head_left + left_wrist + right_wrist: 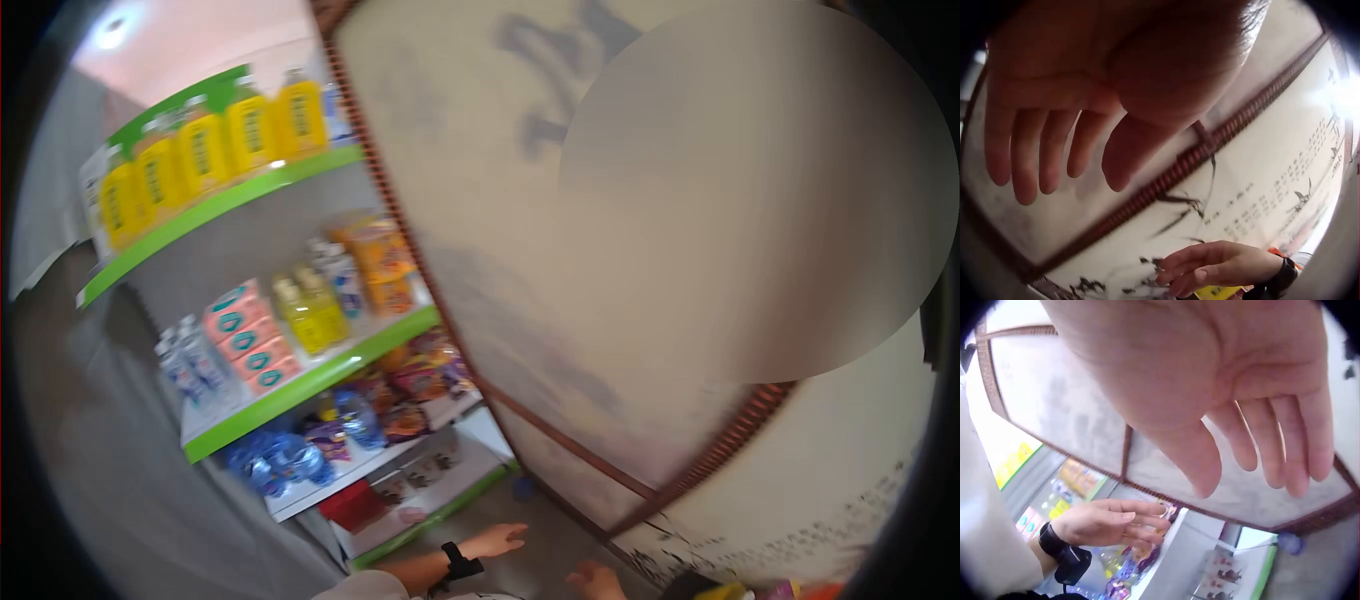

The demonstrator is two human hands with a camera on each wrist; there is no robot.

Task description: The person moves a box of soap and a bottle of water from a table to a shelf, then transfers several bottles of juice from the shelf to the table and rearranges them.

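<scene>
My left hand [495, 541] reaches out at the bottom of the head view, a black strap [462, 562] on its wrist. Its fingers are extended and hold nothing; the left wrist view shows the palm [1116, 69] up close. To the right of it is my right hand [597, 580], partly cut off by the frame's lower edge. In the right wrist view that hand [1229, 381] has loose, straight fingers and an empty palm. The hands are apart. Yellow packaging [1217, 292] shows just behind the right hand in the left wrist view.
On the left stands a shelf unit with green edges [310, 377]. It carries yellow bottles [203, 155], pink boxes [250, 335], blue-wrapped bottles [280, 460] and snack bags [415, 380]. A painted folding screen [480, 270] with a brown frame stands to the right. Colourful packages [740, 592] lie at the lower right.
</scene>
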